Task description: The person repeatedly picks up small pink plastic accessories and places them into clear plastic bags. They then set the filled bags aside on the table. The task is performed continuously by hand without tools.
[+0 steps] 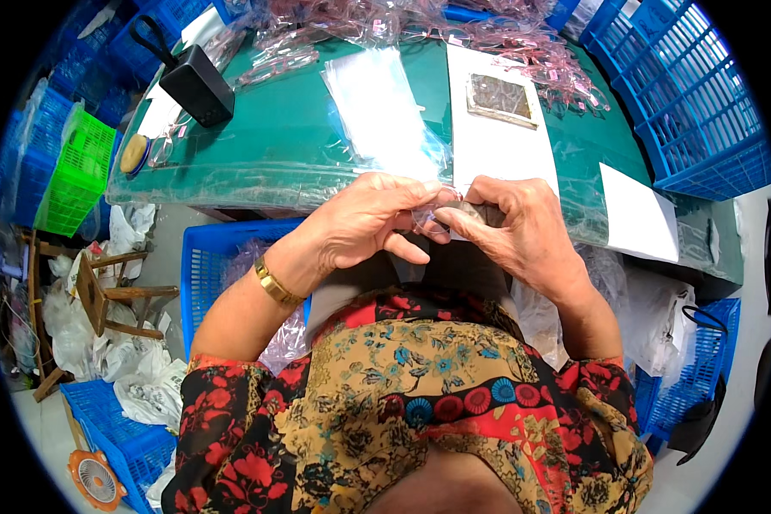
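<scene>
Just off the table's near edge, both my hands are close together at a pair of eyeglasses (428, 223) with clear lenses and a thin, pinkish frame. My left hand (358, 221) grips the glasses between thumb and fingers, its lower fingers curled beneath a lens. From the other side, my right hand (527, 230) is closed in a pinch at the lens. A small dark grey piece (485, 213), too hidden to name, shows between its thumb and forefinger. Fingers cover much of the frame.
On the green table (274, 128) lie clear plastic sleeves (377, 103), a white sheet (501, 163) bearing a framed square pad (501, 97), and many bagged glasses (540, 60). A black speaker-like box (199, 86) stands left. Blue crates (694, 94) flank the table; a wooden stool (103, 291) lies left.
</scene>
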